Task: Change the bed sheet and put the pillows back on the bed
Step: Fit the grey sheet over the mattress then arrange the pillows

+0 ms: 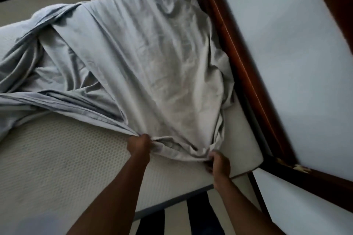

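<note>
Over on the left, the grey bed sheet lies bunched in thick folds across the far side of the white mattress, whose honeycomb-textured top shows bare in the near-left part. Moving in, the sheet spreads wrinkled over the middle of the mattress and runs up to the far corner by the frame. Here's the left hand, fingers curled tight round a gathered fistful of the sheet's near edge, low over the mattress top. Between the 2 hands the hem sags in a crumpled fold. Now the right hand, just beside the mattress's near-right corner, fingers closed on the sheet's edge too, a little blurred. That corner of the mattress is uncovered. Further right, the dark wooden bed frame runs diagonally along the mattress, with a pale wall beyond it.
</note>
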The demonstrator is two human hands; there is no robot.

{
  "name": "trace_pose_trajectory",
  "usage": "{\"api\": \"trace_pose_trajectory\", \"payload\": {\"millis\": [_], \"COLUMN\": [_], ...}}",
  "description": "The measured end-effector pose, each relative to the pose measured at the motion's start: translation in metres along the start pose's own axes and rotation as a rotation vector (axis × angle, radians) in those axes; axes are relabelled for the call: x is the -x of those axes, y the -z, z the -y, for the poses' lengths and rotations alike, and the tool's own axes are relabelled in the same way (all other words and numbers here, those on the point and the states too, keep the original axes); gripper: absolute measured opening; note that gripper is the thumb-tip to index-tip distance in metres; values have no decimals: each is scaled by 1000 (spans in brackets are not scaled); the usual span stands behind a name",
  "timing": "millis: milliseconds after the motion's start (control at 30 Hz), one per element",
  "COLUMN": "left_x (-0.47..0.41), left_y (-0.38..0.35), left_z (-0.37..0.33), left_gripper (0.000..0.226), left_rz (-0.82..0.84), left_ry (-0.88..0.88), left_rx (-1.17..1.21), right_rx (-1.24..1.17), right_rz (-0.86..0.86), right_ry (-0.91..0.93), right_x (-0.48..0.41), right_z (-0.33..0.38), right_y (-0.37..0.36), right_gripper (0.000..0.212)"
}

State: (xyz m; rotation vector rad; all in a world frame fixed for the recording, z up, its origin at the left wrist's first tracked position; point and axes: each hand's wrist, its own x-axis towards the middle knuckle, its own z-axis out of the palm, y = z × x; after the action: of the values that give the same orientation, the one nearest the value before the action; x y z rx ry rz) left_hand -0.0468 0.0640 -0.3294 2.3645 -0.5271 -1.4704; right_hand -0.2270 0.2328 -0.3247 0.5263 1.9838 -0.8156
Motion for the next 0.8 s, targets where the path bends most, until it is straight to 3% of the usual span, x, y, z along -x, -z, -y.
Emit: {"api": "trace_pose_trajectory", "payload": {"millis": [100,267,367,433,533,600,700,800], "left_x": [9,14,25,34,40,41,42,52], "left_y": [32,72,78,83,91,97,112,140], "left_z": [18,81,109,125,143,158,192,231], "left_gripper": [23,27,20,16,16,17,4,10], "left_rz": [-9,24,56,64,38,36,101,160], "left_ry": [80,228,229,209,132,97,181,180], "left_rx": [-45,-99,-114,-145,-248,-325,-264,-273], "right_rx": [-178,-147,-69,-1,90,90,-34,-53], "right_rz": [-2,34,9,-40,-105,-141,-166,-257], "right_ry": [56,160,215,246,232,236,303,380], "right_x": [-4,-19,-25,-25,-31,-28,-24,-8], "right_z": [31,84,86,67,20,-14,-56,-88], "right_y": [-6,-31,-42,-40,-20,0,26,39], "right_gripper": [27,38,26,21,47,40,37,34]}}
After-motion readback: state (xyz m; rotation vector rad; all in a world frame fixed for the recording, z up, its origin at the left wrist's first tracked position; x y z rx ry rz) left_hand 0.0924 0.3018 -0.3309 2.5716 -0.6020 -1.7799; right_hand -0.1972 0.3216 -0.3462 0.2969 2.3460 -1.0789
